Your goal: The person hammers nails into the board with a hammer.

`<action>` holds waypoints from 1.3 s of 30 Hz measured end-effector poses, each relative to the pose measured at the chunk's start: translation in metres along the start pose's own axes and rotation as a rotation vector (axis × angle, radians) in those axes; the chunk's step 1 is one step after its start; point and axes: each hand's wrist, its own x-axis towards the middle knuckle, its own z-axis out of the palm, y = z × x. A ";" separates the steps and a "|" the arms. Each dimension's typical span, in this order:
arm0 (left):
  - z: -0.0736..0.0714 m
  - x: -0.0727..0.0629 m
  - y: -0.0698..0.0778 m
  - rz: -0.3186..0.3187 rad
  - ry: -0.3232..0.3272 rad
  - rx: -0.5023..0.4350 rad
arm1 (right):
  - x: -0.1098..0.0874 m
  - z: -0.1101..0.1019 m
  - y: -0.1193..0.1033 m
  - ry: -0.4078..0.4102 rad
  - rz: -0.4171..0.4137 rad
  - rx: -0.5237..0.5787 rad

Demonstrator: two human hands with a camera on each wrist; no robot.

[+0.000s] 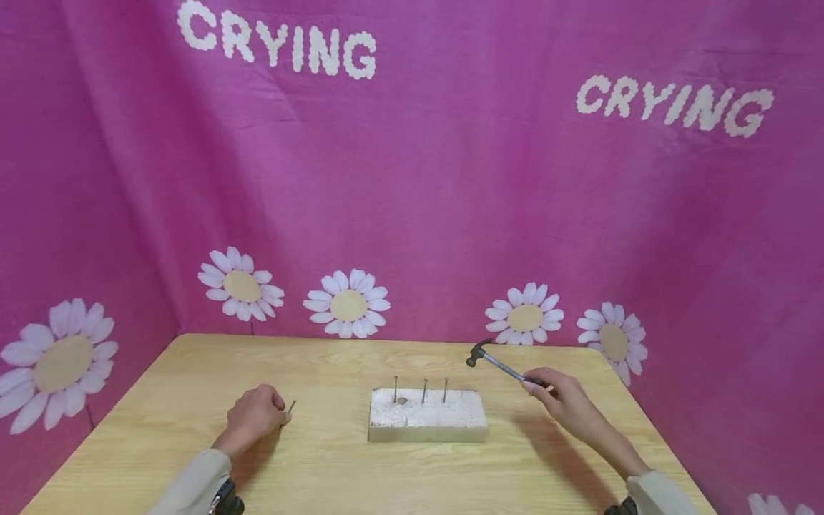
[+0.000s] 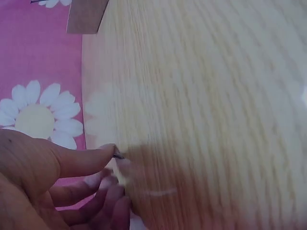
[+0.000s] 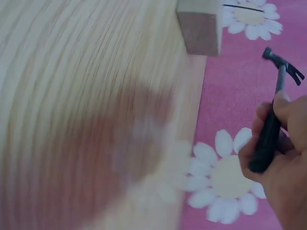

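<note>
My left hand (image 1: 254, 415) pinches a nail (image 1: 292, 406) between thumb and fingers, low over the table's left half. In the left wrist view only a short bit of that nail (image 2: 119, 155) shows at the thumb tip. My right hand (image 1: 566, 400) grips a small claw hammer (image 1: 505, 367) by its black handle, raised above the table to the right of a pale wooden block (image 1: 428, 433). Three nails stand upright in the block's top, among them a left one (image 1: 395, 390) and a right one (image 1: 445, 390). The hammer's head points left, apart from the nails.
The light wood table (image 1: 322, 472) reaches back to a pink curtain (image 1: 425, 179) with white daisies and lettering. A dark round mark (image 1: 402, 401) lies on the block near the left nail. Curtain also hangs along both sides of the table.
</note>
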 end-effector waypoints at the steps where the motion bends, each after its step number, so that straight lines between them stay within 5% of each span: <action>1: 0.000 -0.001 -0.002 -0.001 -0.007 -0.009 | -0.001 0.001 0.001 -0.011 0.019 0.040; 7: 0.022 0.026 -0.032 0.043 -0.056 -0.027 | -0.001 0.005 0.005 -0.040 0.090 0.133; 10: 0.019 0.023 -0.022 0.057 -0.079 -0.065 | 0.000 0.003 0.005 -0.034 0.085 0.120; 13: 0.003 0.005 0.006 0.044 -0.117 -0.153 | 0.001 0.001 0.003 -0.032 0.104 0.114; 17: 0.003 0.006 0.010 0.045 -0.140 -0.291 | 0.001 -0.002 0.003 -0.039 0.144 0.117; 27: 0.009 0.012 0.028 0.207 -0.073 -0.462 | 0.001 0.001 0.000 -0.013 0.162 0.066; 34: 0.014 0.015 0.063 0.300 -0.095 -0.597 | 0.002 0.003 -0.002 -0.018 0.164 0.055; 39: 0.017 0.014 0.094 0.361 -0.088 -0.605 | 0.003 0.003 -0.006 -0.006 0.148 0.048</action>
